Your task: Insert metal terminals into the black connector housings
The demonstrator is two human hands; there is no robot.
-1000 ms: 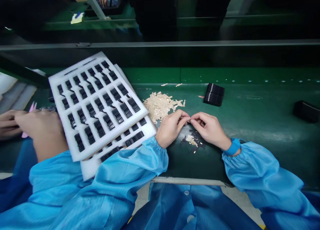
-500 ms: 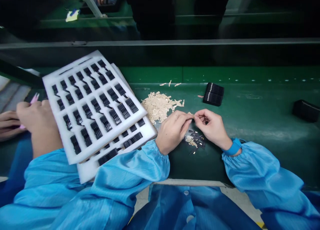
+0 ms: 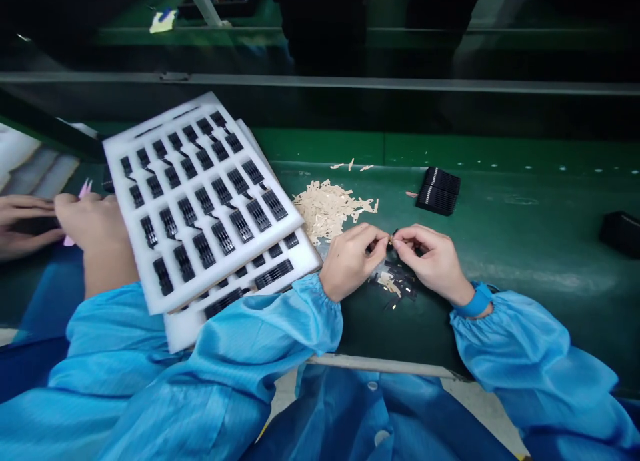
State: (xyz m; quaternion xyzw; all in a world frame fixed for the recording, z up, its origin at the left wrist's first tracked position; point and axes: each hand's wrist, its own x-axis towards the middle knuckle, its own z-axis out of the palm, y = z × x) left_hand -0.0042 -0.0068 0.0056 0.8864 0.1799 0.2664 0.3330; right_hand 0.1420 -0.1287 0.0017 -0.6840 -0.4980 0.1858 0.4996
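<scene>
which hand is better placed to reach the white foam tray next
Left, probably. The left hand sits right beside the white foam tray, while the right hand is farther off, beyond the left. Both pinch a small dark part between them.

We wear a light-blue smock (image 3: 380, 407) of thin, faintly sheened fabric, its full, puffed sleeves (image 3: 520, 341) gathered into elasticated cuffs (image 3: 325, 294) that pucker just behind the hands (image 3: 353, 261). Round pale buttons (image 3: 381, 437) run down the front. A bright blue wristband (image 3: 475, 299) circles our right wrist, right beside the cuff.
</scene>
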